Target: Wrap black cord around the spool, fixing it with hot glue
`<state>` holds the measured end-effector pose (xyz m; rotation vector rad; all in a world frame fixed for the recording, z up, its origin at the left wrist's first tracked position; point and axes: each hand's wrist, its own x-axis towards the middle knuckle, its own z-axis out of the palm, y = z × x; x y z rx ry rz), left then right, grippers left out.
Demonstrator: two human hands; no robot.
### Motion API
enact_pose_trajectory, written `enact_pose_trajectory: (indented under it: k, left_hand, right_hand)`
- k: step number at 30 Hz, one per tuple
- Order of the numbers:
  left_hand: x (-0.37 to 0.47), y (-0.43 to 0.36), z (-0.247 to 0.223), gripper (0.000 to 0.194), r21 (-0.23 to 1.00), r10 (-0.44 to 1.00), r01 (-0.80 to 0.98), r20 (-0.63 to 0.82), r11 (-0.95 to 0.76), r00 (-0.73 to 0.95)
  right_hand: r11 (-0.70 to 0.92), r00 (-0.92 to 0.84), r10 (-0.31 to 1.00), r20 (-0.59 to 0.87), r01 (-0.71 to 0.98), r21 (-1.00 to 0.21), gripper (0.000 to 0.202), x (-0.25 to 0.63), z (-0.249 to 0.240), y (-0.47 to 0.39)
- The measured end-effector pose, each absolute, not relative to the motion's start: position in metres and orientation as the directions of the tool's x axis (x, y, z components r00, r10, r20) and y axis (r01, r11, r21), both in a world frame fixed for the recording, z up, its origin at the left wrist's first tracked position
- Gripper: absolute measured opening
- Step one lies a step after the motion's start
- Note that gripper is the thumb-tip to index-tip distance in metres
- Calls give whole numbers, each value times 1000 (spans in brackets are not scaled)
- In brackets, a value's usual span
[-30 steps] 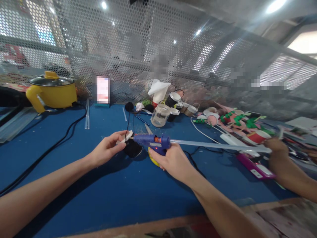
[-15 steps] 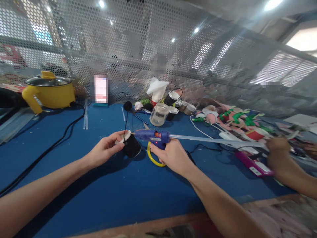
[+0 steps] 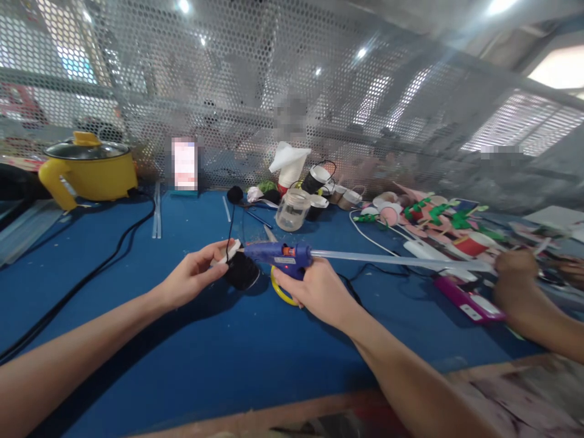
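Note:
Between the fingers and thumb of my left hand (image 3: pixel 196 275) is a small paper cup (image 3: pixel 241 271), tilted, with a white rim and black yarn wound round its side. A strand of the yarn runs up from it to a black yarn ball (image 3: pixel 235 194). My right hand (image 3: pixel 322 289) is closed round the grip of a blue glue gun (image 3: pixel 278 252), whose nozzle meets the cup near its rim. A long clear glue stick (image 3: pixel 392 258) sticks out of the gun's back. Under the gun lie scissors with a yellow handle (image 3: pixel 283 293), partly hidden.
A clear plastic jar (image 3: pixel 292 211) and several yarn-wrapped cups stand at the back. On the left is a yellow electric pot (image 3: pixel 91 167) with a black cord. A purple power strip (image 3: pixel 468 301) lies right, near another person's hand (image 3: pixel 515 271). Paper crafts (image 3: pixel 438 216) crowd the back right.
The glue gun's nozzle has shifted slightly left and down along the cup's rim. My left hand keeps its grip on the cup, almost still.

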<state>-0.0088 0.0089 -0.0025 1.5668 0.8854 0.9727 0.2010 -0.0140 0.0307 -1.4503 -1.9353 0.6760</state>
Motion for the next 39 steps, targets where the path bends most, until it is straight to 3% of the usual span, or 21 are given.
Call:
enact_pose_trajectory:
  k: [4, 9, 14, 39]
  left_hand:
    - [-8, 9, -1, 25, 981, 910, 71, 139, -180, 391]
    - [-8, 8, 0, 25, 985, 910, 54, 132, -166, 393]
    - [-9, 8, -1, 25, 982, 910, 68, 138, -178, 391]
    - [-8, 8, 2, 25, 982, 912, 80, 126, -169, 390]
  right_hand:
    - [287, -185, 958, 220, 664, -690, 25, 201, 30, -13]
    - [257, -199, 966, 165, 660, -706, 21, 200, 32, -14]
    - [312, -191, 949, 250, 674, -670, 19, 200, 32, -15]
    - [301, -185, 953, 239, 660, -688, 17, 200, 31, -12]
